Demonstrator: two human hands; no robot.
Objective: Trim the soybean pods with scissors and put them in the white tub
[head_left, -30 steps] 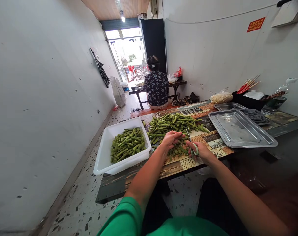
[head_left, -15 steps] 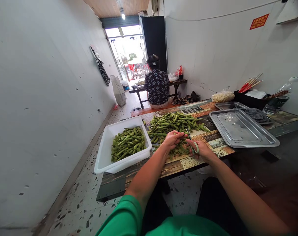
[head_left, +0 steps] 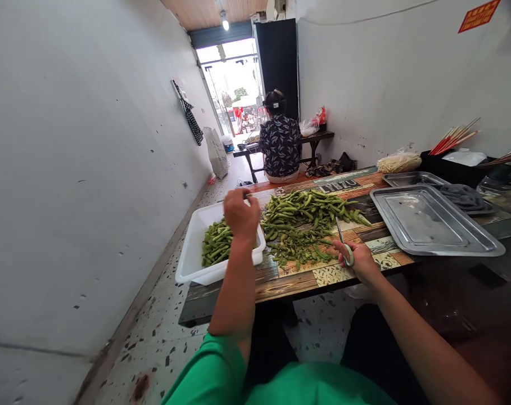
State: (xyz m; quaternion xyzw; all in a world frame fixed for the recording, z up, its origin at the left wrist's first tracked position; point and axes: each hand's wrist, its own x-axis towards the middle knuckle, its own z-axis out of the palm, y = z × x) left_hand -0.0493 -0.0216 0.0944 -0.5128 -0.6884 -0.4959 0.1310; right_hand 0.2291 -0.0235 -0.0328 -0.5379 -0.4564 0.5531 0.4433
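Note:
Blurred by motion, my left hand (head_left: 242, 215) is raised over the right side of a white plastic tub (head_left: 188, 269). Its fingers look bent, but whether they hold anything does not show. Green soybean pods (head_left: 216, 242) lie in the tub, partly covered by my left forearm. Near the table's front edge, my right hand (head_left: 360, 261) grips scissors (head_left: 348, 254) with pale green handles, blades pointing up and away. A large heap of pods (head_left: 308, 208) lies on the table beyond the scissors, with small clipped bits (head_left: 299, 247) spread in front of it.
Metal trays (head_left: 436, 222) stand on the right of the patterned wooden table (head_left: 289, 286), near a bag of pale sticks (head_left: 398, 162) and a black box (head_left: 438, 163) of red-ended skewers. A person (head_left: 279, 143) sits facing away at another table. A white wall (head_left: 90, 140) runs along the left.
My left hand has gone from beside the scissors, where it held a pod, leftward and up over the tub. My right hand keeps the scissors. The view has turned slightly left.

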